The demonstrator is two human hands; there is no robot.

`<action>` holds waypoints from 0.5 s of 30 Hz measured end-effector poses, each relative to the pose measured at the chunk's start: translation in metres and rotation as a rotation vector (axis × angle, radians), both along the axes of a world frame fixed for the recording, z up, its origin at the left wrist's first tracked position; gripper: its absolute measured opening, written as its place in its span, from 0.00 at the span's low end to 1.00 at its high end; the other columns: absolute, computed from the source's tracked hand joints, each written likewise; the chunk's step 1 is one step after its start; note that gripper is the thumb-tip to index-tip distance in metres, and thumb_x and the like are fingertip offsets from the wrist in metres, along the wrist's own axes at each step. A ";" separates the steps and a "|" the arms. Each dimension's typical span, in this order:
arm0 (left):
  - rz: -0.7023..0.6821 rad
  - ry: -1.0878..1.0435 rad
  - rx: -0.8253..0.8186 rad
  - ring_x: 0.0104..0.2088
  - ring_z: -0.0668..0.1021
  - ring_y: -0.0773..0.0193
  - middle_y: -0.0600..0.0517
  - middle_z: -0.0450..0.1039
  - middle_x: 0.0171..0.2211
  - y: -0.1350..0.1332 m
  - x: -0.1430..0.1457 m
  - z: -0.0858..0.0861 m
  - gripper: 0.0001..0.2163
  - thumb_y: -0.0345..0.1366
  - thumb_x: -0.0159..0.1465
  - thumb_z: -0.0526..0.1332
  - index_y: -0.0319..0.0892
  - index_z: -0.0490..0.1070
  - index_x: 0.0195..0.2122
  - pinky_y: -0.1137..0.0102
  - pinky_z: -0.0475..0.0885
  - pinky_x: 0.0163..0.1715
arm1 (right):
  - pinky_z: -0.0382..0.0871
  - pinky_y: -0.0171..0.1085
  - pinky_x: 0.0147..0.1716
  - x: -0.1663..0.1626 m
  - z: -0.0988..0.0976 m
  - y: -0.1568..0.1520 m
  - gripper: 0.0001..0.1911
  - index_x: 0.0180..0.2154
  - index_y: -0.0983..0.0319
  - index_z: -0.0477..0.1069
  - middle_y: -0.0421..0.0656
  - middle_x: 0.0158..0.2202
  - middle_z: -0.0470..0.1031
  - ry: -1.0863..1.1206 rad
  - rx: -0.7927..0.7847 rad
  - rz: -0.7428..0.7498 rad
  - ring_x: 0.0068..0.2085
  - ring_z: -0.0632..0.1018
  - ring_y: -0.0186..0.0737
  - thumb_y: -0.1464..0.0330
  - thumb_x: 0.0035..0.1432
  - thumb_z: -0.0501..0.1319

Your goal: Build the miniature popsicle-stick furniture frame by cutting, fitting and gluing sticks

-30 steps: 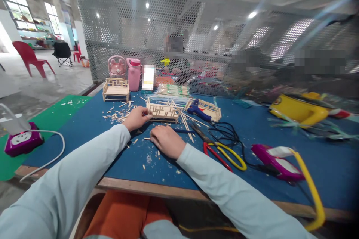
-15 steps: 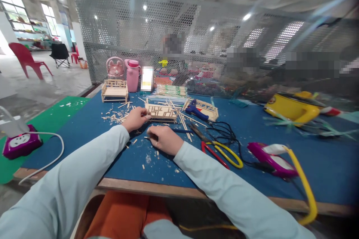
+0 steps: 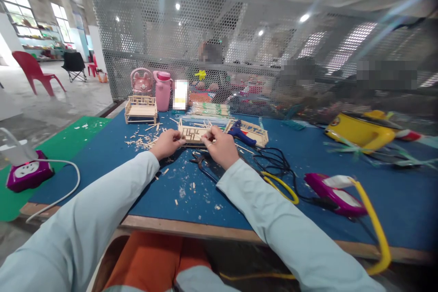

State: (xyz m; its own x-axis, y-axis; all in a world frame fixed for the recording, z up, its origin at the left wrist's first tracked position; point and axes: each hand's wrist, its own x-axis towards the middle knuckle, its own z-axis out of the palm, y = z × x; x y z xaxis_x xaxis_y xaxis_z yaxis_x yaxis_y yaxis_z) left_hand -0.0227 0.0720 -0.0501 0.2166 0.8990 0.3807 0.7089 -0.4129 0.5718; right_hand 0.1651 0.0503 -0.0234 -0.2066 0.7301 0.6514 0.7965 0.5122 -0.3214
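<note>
My left hand (image 3: 166, 144) is closed on the left end of a small bench-like model made of wooden sticks (image 3: 192, 132), which rests on the blue table. At the model's right part, my right hand (image 3: 222, 147) is closed in a pinch; whatever lies between its fingertips is too small to make out. That hand covers the model's right end. Just below it lie pliers (image 3: 204, 167) with dark handles, partly under my right sleeve. A blue glue gun (image 3: 241, 133) rests on another stick model (image 3: 260, 137) to the right.
A finished-looking stick bench (image 3: 141, 110) stands at the back left, by a pink bottle (image 3: 163, 91). Stick scraps (image 3: 145, 140) litter the table. Scissors' yellow handle (image 3: 282, 188), black cable (image 3: 278, 160), and a purple power strip (image 3: 335, 195) lie right. A perforated metal screen (image 3: 143, 32) rises behind.
My right hand has moved up and right from the table in front onto the model's right part. My left hand stays at the left end. My right arm now covers much of the scissors.
</note>
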 end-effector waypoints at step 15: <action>-0.015 -0.020 -0.004 0.29 0.68 0.66 0.51 0.69 0.28 0.002 0.000 -0.002 0.07 0.36 0.56 0.58 0.38 0.73 0.28 0.71 0.62 0.31 | 0.56 0.33 0.26 -0.002 0.004 -0.003 0.03 0.26 0.59 0.63 0.39 0.23 0.71 -0.032 0.012 -0.197 0.24 0.70 0.37 0.67 0.50 0.55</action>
